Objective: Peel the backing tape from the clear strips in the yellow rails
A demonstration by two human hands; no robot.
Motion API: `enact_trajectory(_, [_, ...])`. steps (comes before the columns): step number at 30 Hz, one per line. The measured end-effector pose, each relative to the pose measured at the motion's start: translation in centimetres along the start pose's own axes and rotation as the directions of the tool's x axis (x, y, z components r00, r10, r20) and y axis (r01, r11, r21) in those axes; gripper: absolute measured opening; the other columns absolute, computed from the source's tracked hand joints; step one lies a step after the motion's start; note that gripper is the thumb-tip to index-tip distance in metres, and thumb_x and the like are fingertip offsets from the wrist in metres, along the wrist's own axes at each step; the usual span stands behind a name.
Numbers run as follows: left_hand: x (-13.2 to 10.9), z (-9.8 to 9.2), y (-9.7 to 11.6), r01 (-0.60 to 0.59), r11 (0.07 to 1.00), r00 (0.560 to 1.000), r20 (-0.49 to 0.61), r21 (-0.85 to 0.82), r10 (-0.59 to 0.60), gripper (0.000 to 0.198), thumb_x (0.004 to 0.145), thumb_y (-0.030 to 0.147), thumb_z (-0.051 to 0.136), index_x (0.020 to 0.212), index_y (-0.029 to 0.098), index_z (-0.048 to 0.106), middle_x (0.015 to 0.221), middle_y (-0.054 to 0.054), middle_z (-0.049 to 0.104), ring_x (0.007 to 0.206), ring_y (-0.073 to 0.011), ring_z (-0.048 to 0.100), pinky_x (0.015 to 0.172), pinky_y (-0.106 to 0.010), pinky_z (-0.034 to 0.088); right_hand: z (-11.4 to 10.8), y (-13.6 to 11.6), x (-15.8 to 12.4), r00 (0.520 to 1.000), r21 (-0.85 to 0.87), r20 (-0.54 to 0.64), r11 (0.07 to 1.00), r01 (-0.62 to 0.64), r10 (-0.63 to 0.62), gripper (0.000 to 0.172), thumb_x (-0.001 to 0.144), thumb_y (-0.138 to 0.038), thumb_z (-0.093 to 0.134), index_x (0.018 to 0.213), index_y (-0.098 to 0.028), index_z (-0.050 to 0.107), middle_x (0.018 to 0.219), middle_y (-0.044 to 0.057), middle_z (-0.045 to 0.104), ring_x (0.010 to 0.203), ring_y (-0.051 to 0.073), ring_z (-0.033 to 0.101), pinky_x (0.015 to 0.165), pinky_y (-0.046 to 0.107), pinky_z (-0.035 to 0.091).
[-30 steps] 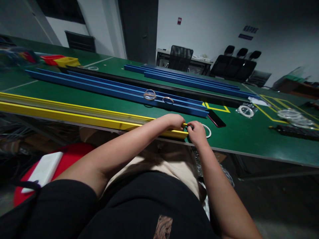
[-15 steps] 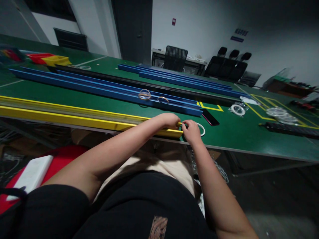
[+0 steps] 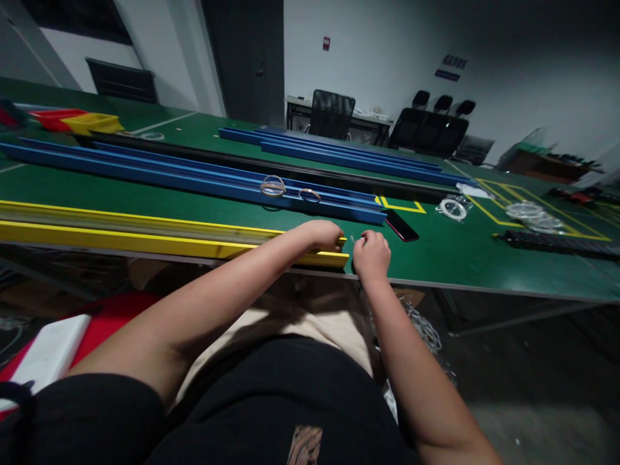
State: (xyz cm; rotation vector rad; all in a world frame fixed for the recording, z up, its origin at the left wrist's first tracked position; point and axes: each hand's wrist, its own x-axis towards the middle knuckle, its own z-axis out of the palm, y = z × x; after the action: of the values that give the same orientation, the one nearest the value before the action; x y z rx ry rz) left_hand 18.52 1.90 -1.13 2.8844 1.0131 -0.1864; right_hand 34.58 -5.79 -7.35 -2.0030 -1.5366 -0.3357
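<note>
A long yellow channel (image 3: 227, 248) lies along the near edge of the green table. Close to its right end, my left hand (image 3: 325, 235) reaches over it, closed, with curled fingers at the far rim; the fingertips are hidden. Just past that end is my right hand (image 3: 372, 257), its fingers pinched together. A small pale strip (image 3: 352, 239) shows at its fingertips, partly hidden by the hand. A narrow gap separates the two hands.
Beyond lie blue channels (image 3: 194, 179) with thin rings (image 3: 272, 186) on them. A phone (image 3: 401, 226), a bagged white coil (image 3: 453, 208) and a black strip-like bar (image 3: 557, 242) are to the right. Red (image 3: 61, 118) and yellow bins (image 3: 94, 123) stand far left.
The view has shifted slightly, moving the scene left. A white ring seen beside my right hand is out of sight now. My hands are a little farther apart, with the pale strip showing between them.
</note>
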Motion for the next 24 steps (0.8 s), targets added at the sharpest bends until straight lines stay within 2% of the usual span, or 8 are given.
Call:
enact_trajectory(2, [0.12,0.02,-0.03,-0.005,1.000,1.000,0.002,0.001,0.005,0.037,0.082,0.045,0.060,0.107,0.021,0.075,0.100,-0.011,0.077,0.086,-0.0239,0.071,0.072,-0.029,0.048,-0.13,-0.52,-0.24,0.999,-0.112,0.031,0.994,-0.017,0.021,0.027,0.093,-0.030,0.048,0.109,-0.016,0.065,0.108,0.015,0.066,0.103,0.028,0.059,0.087,0.037,0.040])
enact_trajectory(5, [0.19,-0.01,-0.01,-0.009,1.000,1.000,0.004,-0.001,0.009,0.035,0.082,0.044,0.060,0.103,0.020,0.075,0.097,-0.010,0.078,0.084,-0.0227,0.070,0.070,-0.028,0.046,-0.16,-0.79,-0.24,0.996,-0.168,0.091,0.986,0.000,0.016,0.026,0.093,-0.033,0.053,0.110,-0.016,0.064,0.105,0.015,0.068,0.100,0.027,0.060,0.084,0.036,0.038])
enact_trajectory(12, [0.04,-0.01,0.13,-0.001,1.000,1.000,-0.008,-0.014,0.001,0.037,0.083,0.046,0.059,0.107,0.022,0.074,0.101,-0.010,0.077,0.088,-0.0238,0.070,0.072,-0.028,0.047,0.19,-0.13,0.15,0.989,-0.072,0.114,0.992,0.103,-0.094,0.021,0.095,-0.026,0.053,0.113,-0.022,0.062,0.102,0.008,0.072,0.099,0.024,0.061,0.084,0.035,0.034])
enact_trajectory(20, [0.20,0.04,-0.01,-0.003,1.000,1.000,0.017,-0.013,0.004,0.039,0.083,0.048,0.058,0.108,0.022,0.074,0.102,-0.010,0.077,0.087,-0.0240,0.071,0.070,-0.028,0.047,0.36,-0.01,0.27,0.990,-0.007,0.118,0.996,0.084,-0.083,0.028,0.094,-0.019,0.049,0.116,-0.026,0.064,0.108,0.008,0.072,0.107,0.025,0.058,0.090,0.039,0.031])
enact_trajectory(24, [0.13,-0.02,0.01,-0.011,1.000,1.000,0.000,-0.020,0.011,0.037,0.082,0.046,0.060,0.106,0.021,0.074,0.101,-0.010,0.077,0.086,-0.0239,0.070,0.069,-0.028,0.046,0.20,-0.10,0.24,0.985,-0.013,0.153,0.996,0.087,-0.084,0.024,0.094,-0.024,0.049,0.111,-0.023,0.066,0.112,0.010,0.071,0.109,0.026,0.056,0.092,0.040,0.032])
